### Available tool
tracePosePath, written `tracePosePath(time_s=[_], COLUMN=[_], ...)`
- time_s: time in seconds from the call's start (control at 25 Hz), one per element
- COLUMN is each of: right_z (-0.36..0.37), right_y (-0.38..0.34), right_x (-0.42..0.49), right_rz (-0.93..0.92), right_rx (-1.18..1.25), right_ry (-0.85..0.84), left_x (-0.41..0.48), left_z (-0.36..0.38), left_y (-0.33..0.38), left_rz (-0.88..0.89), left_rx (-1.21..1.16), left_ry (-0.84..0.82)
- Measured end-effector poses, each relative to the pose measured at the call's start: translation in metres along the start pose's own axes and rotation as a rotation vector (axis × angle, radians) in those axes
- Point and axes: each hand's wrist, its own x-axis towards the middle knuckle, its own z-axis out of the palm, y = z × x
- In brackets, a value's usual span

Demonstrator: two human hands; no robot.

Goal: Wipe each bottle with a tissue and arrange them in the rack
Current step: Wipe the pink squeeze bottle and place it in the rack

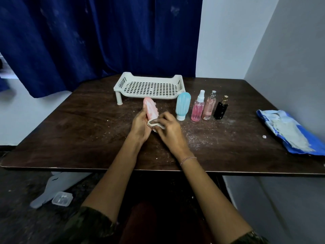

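"Over the middle of the table (88, 131), what had you got hold of?"

"My left hand (140, 124) was curled round the pink bottle (150, 109), which leaned away from me with its rounded end toward the rack (149, 95). My right hand (169, 127) had its fingers bent over a crumpled tissue (155, 124), pinching it against the bottle's near end."

"Which step was that?"

"Wiping the first bottle, I'd say. No bottle was in the rack yet. The other four stood in a row just right of my hands, none of them touched: blue bottle (182, 105), spray bottle (198, 109), perfume bottle (209, 107), black bottle (221, 110)."

"And what did the next move call for?"

"Likely drawing the tissue up the ribbed body while my left hand turned it, since my palm covered one side. Then a short reach forward to set it in the rack, just behind. Fresh tissues lay in the pack (290, 132) at the far right, well apart, if this one gave out."
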Motion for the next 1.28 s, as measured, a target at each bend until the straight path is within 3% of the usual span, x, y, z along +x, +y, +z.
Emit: tracePosePath(time_s=[0.24, 0.56, 0.88, 1.12, 1.28], right_z=[-0.001, 0.002, -0.008, -0.004, -0.005], right_y=[0.008, 0.003, 0.001, 0.004, 0.003], right_x=[0.003, 0.000, 0.002, 0.001, 0.002], right_rz=[0.178, -0.014, 0.126, -0.022, -0.027], right_rx=[0.062, 0.000, 0.121, 0.054, 0.018], right_ry=[0.151, 0.047, 0.309, 0.134, 0.160], left_x=[0.003, 0.000, -0.006, -0.009, -0.010], left_z=[-0.002, 0.000, 0.003, 0.004, 0.005], left_y=[-0.002, -0.004, -0.009, -0.003, -0.003], left_rz=[0.009, -0.030, -0.113, -0.110, -0.145], left_rx=[-0.008, 0.024, 0.043, 0.035, 0.031], left_ry=[-0.026, -0.083, -0.224, -0.192, -0.188])
